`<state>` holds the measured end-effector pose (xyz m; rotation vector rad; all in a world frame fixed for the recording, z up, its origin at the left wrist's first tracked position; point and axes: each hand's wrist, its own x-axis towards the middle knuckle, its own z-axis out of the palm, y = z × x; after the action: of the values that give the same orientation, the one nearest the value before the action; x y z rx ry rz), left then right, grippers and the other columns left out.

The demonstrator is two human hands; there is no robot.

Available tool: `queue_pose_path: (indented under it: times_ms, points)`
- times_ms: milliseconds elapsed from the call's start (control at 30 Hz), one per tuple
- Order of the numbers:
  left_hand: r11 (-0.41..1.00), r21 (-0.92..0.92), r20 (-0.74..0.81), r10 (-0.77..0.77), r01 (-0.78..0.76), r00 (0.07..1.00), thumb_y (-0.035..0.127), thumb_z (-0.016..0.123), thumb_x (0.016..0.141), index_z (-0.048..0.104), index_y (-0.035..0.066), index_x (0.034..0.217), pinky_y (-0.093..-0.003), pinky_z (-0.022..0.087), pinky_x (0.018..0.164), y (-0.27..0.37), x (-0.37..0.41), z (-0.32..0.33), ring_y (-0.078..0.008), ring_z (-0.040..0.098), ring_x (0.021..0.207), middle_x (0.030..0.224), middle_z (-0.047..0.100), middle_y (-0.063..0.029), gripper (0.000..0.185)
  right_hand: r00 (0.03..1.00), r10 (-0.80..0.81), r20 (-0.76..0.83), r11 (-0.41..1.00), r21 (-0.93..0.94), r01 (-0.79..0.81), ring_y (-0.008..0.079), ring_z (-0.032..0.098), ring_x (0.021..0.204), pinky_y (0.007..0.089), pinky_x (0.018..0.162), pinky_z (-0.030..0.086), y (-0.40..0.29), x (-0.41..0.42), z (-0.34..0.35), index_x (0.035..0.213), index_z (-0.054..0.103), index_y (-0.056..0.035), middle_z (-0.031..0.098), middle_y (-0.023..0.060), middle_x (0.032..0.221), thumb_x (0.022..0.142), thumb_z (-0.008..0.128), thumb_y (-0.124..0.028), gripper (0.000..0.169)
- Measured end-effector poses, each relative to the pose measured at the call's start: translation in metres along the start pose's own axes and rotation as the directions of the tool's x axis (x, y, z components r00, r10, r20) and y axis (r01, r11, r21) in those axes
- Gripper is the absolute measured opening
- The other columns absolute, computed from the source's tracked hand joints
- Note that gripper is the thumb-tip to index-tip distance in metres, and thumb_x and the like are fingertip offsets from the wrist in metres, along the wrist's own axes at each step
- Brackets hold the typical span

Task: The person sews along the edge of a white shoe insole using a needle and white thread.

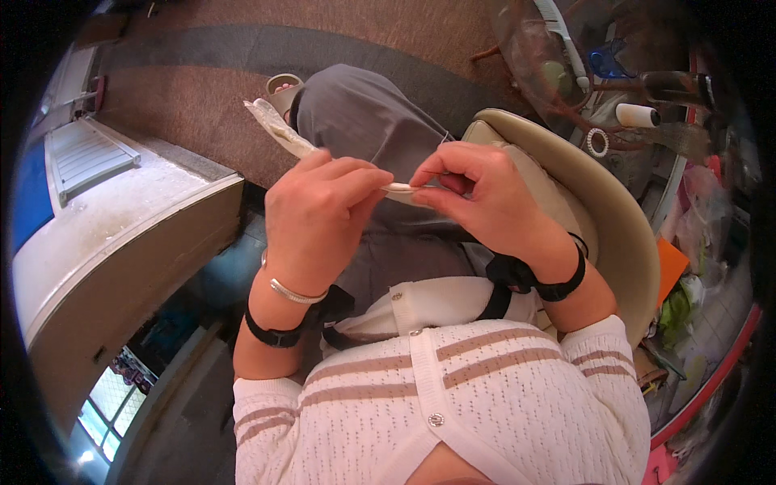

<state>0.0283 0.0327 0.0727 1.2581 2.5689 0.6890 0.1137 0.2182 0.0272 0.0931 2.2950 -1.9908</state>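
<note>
Above my lap, my left hand [324, 212] pinches a narrow strip of cream-coloured fabric [276, 127], whose wider end hangs out past the knuckles towards the upper left. The short stretch between my hands is folded or rolled thin. My right hand [479, 188] grips that strip's other end between thumb and forefinger. A fine dark line, perhaps a needle or thread, shows at the right fingertips. Behind the fabric lie my legs in grey trousers [364, 115].
A beige padded chair [630, 242] curves round on the right. Beyond it are a white comb [561, 36], a coiled white hair tie [598, 142] and plastic bags. A white-topped counter [115, 212] stands at the left. A sandal [284, 82] is on the brown floor.
</note>
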Motion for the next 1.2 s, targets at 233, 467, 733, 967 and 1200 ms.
queue_pose_path:
  times_ms: [233, 467, 733, 967, 1200]
  points:
    - [0.873, -0.458, 0.066, -0.155, 0.168, 0.986, -0.002, 0.063, 0.081, 0.065, 0.002, 0.089, -0.0267, 0.048, 0.054, 0.006, -0.019, 0.002, -0.0217, 0.066, 0.064, 0.077, 0.064, -0.0102, 0.009, 0.999, 0.043, 0.024, 0.998, -0.042, -0.042, 0.0091, 0.048, 0.057, 0.0253, 0.052, 0.04, -0.007, -0.019, 0.001, 0.087, 0.067, -0.0003, 0.056, 0.0041, 0.066, 0.081, 0.07, -0.008, 0.011]
    - [0.49, -0.801, 0.308, -0.154, 0.343, 0.939, 0.005, 0.064, 0.089, 0.062, -0.001, 0.093, -0.0186, 0.043, 0.061, 0.004, -0.037, 0.002, -0.0024, 0.053, 0.072, 0.08, 0.059, 0.0006, 0.008, 0.979, 0.126, 0.158, 0.932, 0.32, -0.172, 0.0004, 0.045, 0.064, 0.02, 0.054, 0.037, -0.013, -0.037, 0.007, 0.092, 0.067, 0.0014, 0.057, -0.004, 0.071, 0.086, 0.069, -0.01, 0.013]
    - [0.493, -0.827, 0.294, -0.031, 0.271, 0.955, 0.007, 0.069, 0.086, 0.065, -0.001, 0.091, -0.0182, 0.04, 0.06, 0.01, -0.049, 0.003, -0.0028, 0.049, 0.07, 0.083, 0.056, 0.0006, 0.01, 0.992, -0.114, -0.06, 0.993, -0.028, 0.113, 0.0202, 0.057, 0.071, 0.0314, 0.062, 0.045, -0.032, -0.062, 0.012, 0.088, 0.06, -0.0003, 0.058, 0.0098, 0.082, 0.088, 0.06, -0.002, 0.002]
    - [0.643, -0.753, 0.22, 0.047, 0.139, 0.974, 0.002, 0.07, 0.082, 0.068, -0.001, 0.09, -0.0215, 0.041, 0.058, 0.02, -0.054, 0.004, -0.0079, 0.051, 0.067, 0.084, 0.055, -0.0032, 0.009, 0.888, -0.448, -0.098, 0.8, -0.487, 0.35, 0.0227, 0.05, 0.064, 0.0299, 0.057, 0.042, -0.042, -0.078, 0.007, 0.085, 0.065, 0.0011, 0.046, 0.0102, 0.078, 0.078, 0.067, 0.009, 0.011]
    - [0.652, -0.751, 0.219, 0.097, 0.104, 0.971, 0.004, 0.07, 0.084, 0.068, -0.001, 0.092, -0.0194, 0.039, 0.059, 0.021, -0.051, 0.006, -0.0067, 0.049, 0.07, 0.086, 0.053, -0.003, 0.009, 0.911, -0.404, -0.086, 0.795, -0.526, 0.303, 0.0211, 0.05, 0.065, 0.0292, 0.054, 0.039, -0.047, -0.087, 0.001, 0.084, 0.068, 0.0001, 0.045, 0.0096, 0.076, 0.072, 0.071, 0.007, 0.014]
